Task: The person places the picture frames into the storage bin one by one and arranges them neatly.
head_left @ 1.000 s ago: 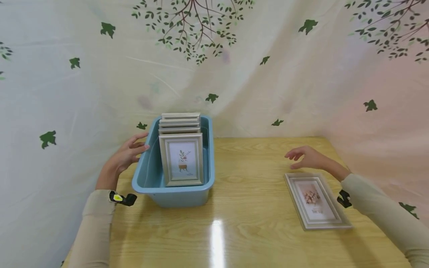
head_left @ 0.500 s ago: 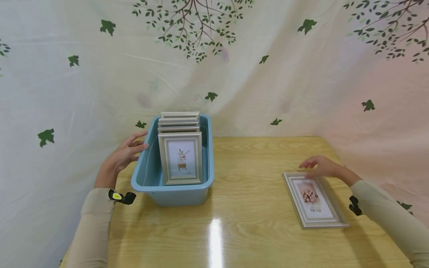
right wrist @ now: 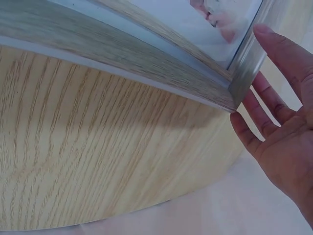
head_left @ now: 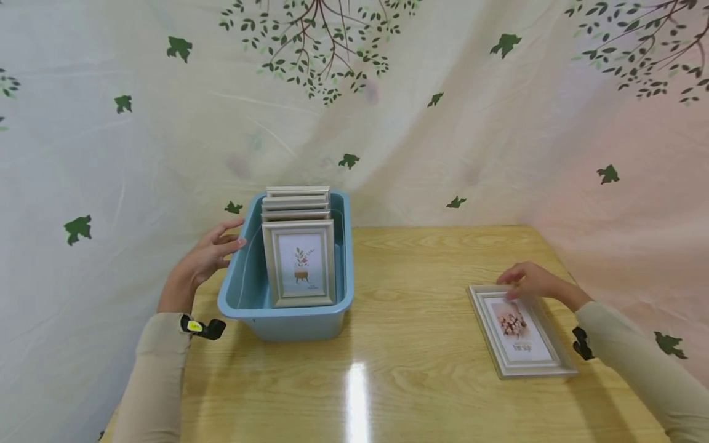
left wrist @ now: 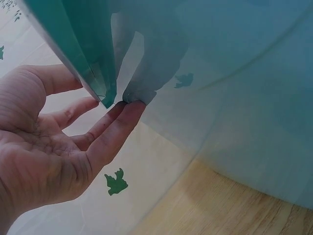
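My left hand (head_left: pixel 204 261) holds the left rim of a blue plastic tub (head_left: pixel 293 320). In the left wrist view, thumb and index finger pass over the tub's rim (left wrist: pixel 73 54), while other fingers touch its outer wall. Inside stand several silver-beige picture frames; the front frame (head_left: pixel 300 264) shows a potted plant. On the right, my right hand (head_left: pixel 534 283) grips the far edge of a picture frame (head_left: pixel 520 335) with a pink flower print, lying face up. The right wrist view shows the thumb on its face and the fingers at the edge of the frame (right wrist: pixel 161 63).
The wood-grain table (head_left: pixel 410 344) stretches between the tub and the lying frame. Behind it hangs a pale cloth (head_left: pixel 399 147) printed with branches and green birds. A bright light reflection crosses the table's front.
My right hand has moved right and down from beyond the lying frame and has taken hold of its far edge. The left hand stays on the tub's rim.
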Tool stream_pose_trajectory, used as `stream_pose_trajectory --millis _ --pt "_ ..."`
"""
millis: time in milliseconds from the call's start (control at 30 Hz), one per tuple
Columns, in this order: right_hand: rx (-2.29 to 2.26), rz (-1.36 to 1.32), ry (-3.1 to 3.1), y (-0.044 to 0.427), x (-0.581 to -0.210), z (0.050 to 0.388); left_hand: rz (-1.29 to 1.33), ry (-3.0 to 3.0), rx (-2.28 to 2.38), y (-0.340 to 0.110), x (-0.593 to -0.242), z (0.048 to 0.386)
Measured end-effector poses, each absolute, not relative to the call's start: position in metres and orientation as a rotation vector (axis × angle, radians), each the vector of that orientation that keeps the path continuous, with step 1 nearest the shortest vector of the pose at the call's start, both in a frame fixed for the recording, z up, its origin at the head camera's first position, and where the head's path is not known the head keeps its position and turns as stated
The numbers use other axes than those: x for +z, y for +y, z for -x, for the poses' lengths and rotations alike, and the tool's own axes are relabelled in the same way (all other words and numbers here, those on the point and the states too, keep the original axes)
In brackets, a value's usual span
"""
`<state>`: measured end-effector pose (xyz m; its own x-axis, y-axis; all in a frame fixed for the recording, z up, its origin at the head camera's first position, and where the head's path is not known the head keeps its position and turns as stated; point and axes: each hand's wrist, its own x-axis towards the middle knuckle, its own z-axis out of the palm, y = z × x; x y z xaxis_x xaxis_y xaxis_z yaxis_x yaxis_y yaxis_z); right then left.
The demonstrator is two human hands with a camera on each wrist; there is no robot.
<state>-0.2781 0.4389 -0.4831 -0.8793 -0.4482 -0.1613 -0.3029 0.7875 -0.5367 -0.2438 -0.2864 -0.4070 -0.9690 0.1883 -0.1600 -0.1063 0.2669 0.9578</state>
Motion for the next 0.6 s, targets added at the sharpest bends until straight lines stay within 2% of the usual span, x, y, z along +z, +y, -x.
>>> stream_pose_trajectory --millis 367,600 --pt "-0.751 0.502 2.681 0.44 -0.496 0.285 -0.077 2.311 1.759 -0.286 -0.409 0.243" --pt "-0.752 0.546 2.713 0.441 -0.496 0.286 -0.065 2.3 1.778 -0.285 -0.408 0.242"
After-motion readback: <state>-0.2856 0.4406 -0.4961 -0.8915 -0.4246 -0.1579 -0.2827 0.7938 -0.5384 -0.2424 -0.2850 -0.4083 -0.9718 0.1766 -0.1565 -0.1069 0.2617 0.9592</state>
